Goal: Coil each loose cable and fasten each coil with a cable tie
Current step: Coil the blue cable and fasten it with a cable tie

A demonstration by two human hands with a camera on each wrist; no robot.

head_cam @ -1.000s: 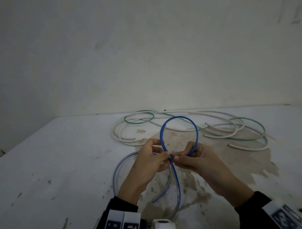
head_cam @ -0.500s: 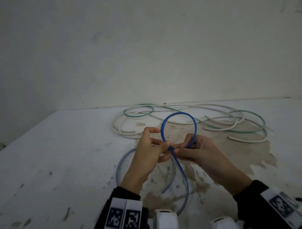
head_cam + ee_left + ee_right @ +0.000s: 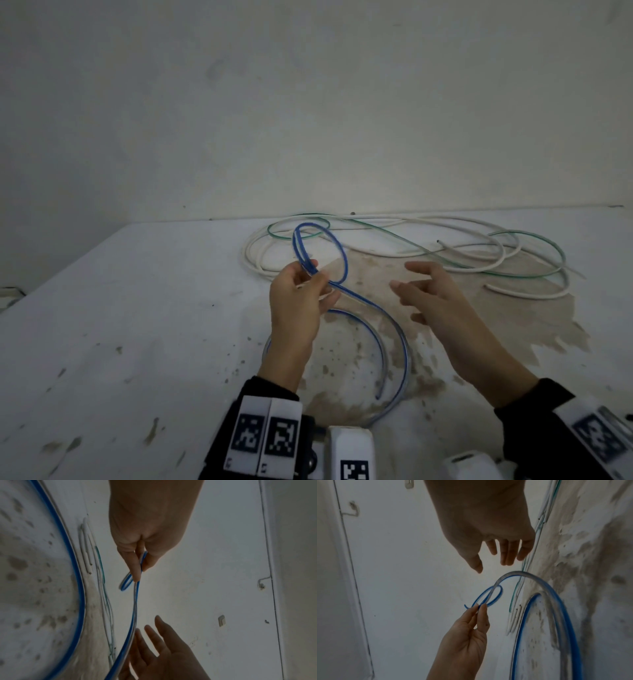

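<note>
A blue cable [image 3: 343, 260] forms a small upright loop above the table, and its loose length curves down over the stained top toward me. My left hand [image 3: 301, 294] pinches the crossing of that loop between thumb and fingers [image 3: 137, 566], seen too in the right wrist view [image 3: 479, 608]. My right hand [image 3: 428, 291] hovers to the right of the loop with fingers spread and relaxed, holding nothing [image 3: 503, 550]. The blue cable [image 3: 133, 615] runs down past the right hand's fingertips without being gripped. I see no cable tie.
White cables [image 3: 472, 233] and a thin green cable [image 3: 534, 274] lie tangled at the back of the white table [image 3: 120, 308], near the wall. A brown stain [image 3: 513, 315] spreads across the table's right middle. The table's left edge falls away at far left.
My right hand has let go of the blue loop and drawn away to the right, opening. The left hand alone keeps the loop, now raised and tilted left.
</note>
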